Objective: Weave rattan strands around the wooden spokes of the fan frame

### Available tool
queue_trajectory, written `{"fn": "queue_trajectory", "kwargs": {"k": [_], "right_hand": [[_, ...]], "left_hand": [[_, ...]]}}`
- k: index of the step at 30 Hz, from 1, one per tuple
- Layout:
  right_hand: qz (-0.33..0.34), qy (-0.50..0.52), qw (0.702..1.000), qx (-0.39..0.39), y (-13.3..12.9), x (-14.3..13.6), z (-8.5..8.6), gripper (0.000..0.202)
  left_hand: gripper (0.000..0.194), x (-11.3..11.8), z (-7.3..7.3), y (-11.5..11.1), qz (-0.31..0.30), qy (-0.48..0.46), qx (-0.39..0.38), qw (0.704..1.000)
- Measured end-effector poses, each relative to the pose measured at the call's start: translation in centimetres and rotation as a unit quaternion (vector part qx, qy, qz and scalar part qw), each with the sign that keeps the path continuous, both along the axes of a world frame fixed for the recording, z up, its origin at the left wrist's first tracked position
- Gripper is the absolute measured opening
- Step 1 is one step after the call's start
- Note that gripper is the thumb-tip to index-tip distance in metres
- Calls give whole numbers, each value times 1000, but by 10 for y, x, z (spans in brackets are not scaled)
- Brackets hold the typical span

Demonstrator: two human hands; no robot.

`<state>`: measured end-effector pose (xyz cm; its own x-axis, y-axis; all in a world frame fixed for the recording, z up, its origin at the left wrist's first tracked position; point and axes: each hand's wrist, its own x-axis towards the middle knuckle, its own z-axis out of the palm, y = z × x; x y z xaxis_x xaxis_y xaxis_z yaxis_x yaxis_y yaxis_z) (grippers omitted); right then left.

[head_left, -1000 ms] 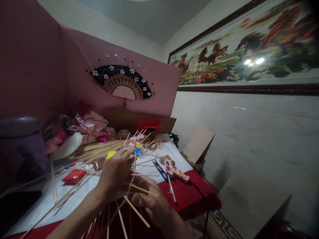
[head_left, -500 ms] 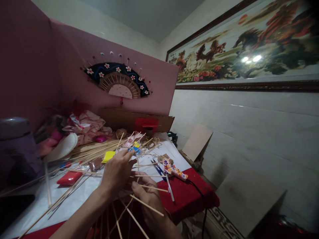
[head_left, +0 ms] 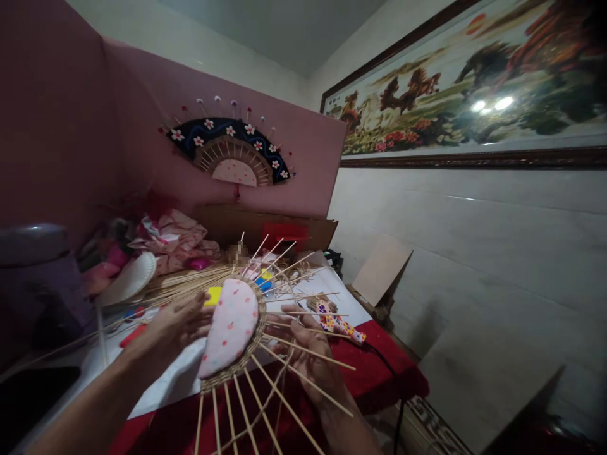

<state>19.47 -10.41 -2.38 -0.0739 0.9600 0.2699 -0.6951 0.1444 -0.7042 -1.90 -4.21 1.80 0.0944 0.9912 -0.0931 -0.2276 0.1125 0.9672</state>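
Note:
A half-round fan frame (head_left: pixel 232 325) in pink dotted cloth, with a woven twine rim (head_left: pixel 260 328) and several thin sticks (head_left: pixel 303 349) radiating from it, is held tilted above the table's front. My right hand (head_left: pixel 310 354) grips it among the sticks on the right, some fingers behind them. A loose strand of twine (head_left: pixel 283 373) loops across the sticks beside that hand. At the straight cloth edge on the left is my left hand (head_left: pixel 183 322), its fingers stretched toward the fan; whether the fingertips touch it I cannot tell.
A flower-patterned glue gun (head_left: pixel 339 323) with a black cord lies right on the red-covered table (head_left: pixel 393 363). Behind are a bundle of sticks (head_left: pixel 180 284), a yellow packet (head_left: pixel 214 295) and crumpled pink cloth (head_left: pixel 177 240). A finished fan (head_left: pixel 232 142) hangs on the pink panel.
My left hand has moved down and left, off the sticks. The fan has turned so its pink cloth face shows. My right hand has shifted slightly right, still among the sticks.

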Motion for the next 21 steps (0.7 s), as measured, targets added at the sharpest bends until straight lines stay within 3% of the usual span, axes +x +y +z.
{"fn": "queue_trajectory", "kwargs": {"k": [1,3,7,11,16,21], "right_hand": [[5,-4,1000,9,1,1,1,32],[20,-19,999,24,2,1,2,30],[34,-41,998,36,4,-1,5,24],[28,-47,998,31,6,0,6,30],[56,-73,996,6,2,2,2,49],[51,-69,996,-28,-7,-1,1,50]], "left_hand": [[21,5,-1,-3,-57,-61,-42,996],[16,14,0,-9,-71,-133,-80,985],[13,26,2,-11,-87,-122,-151,977],[14,28,0,-6,-123,-90,-150,977],[11,28,-8,-5,-103,-103,-142,979],[4,23,-11,-8,-65,-124,-152,978]]}}
